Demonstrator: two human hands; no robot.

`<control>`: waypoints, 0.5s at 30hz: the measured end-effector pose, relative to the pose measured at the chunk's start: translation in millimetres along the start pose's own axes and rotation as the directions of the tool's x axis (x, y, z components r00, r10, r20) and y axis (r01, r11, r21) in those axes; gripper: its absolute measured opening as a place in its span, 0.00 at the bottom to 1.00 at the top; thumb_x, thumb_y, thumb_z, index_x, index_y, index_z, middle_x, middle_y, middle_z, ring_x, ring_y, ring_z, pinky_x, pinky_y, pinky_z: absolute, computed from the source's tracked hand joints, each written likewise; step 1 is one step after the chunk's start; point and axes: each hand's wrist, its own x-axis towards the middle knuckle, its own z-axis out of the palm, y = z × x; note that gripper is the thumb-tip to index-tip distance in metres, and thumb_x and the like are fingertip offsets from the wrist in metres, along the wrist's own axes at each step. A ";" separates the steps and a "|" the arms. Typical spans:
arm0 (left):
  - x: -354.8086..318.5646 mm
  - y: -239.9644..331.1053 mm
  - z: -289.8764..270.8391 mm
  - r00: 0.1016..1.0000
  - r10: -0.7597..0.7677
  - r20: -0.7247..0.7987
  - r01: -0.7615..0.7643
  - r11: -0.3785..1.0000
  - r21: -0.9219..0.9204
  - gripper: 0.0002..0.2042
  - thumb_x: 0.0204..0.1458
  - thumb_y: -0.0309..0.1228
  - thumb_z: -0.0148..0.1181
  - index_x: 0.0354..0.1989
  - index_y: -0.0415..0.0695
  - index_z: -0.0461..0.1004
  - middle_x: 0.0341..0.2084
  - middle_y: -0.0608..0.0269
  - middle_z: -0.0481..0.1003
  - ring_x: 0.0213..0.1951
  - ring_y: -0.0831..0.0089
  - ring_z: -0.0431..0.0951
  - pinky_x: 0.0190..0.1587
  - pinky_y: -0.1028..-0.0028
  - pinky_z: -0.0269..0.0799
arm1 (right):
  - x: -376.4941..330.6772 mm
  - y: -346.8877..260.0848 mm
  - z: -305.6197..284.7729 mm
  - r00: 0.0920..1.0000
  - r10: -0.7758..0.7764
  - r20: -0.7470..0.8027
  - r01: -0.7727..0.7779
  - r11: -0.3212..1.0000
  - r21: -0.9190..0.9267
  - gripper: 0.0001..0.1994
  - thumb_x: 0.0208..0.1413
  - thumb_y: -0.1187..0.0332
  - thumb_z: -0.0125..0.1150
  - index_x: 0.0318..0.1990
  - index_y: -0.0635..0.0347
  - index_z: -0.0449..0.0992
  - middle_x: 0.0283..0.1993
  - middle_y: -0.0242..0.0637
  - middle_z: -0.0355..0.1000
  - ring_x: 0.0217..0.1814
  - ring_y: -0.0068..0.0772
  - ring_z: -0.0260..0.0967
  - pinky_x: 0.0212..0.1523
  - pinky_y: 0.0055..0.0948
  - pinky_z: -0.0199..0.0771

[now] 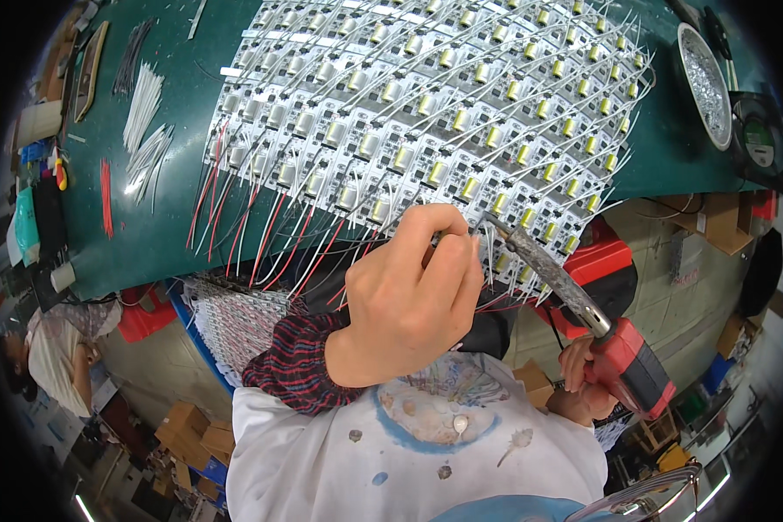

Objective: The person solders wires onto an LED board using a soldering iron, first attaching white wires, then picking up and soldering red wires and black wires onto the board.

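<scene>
The left hand [413, 287] came in from below with its back turned up, the wrist just beyond a dark striped cuff [296, 365]. Its fingers were bent and drawn together, their tips pointing up and to the right, over the lower edge of a panel of circuit boards [400, 104]. The fingertips were partly hidden, so whether they pinched a wire could not be told.

The right hand [576, 383] sat lower and farther right, its fingers wrapped around the red and black handle of a soldering gun [631, 370]. The tool's long barrel slanted up and to the left, putting its tip at the panel, just beside the left fingertips.

The panel lay on the green surface [170, 235], white wires running across it and red wires [274, 235] hanging over its lower left edge. To its left lay 2 bunches of white wires [143, 104] and 1 red bundle [106, 200].
</scene>
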 end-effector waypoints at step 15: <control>2.5 7.8 -19.1 0.992 -0.070 0.102 0.071 0.997 -0.006 0.07 0.40 0.15 0.63 0.26 0.37 0.73 0.31 0.57 0.72 0.21 0.75 0.71 0.19 0.78 0.63 | 45.0 11.8 -9.5 0.856 -0.338 0.392 0.234 0.928 0.290 0.35 0.52 0.43 0.58 0.53 0.68 0.60 0.15 0.28 0.64 0.13 0.22 0.60 0.18 0.23 0.62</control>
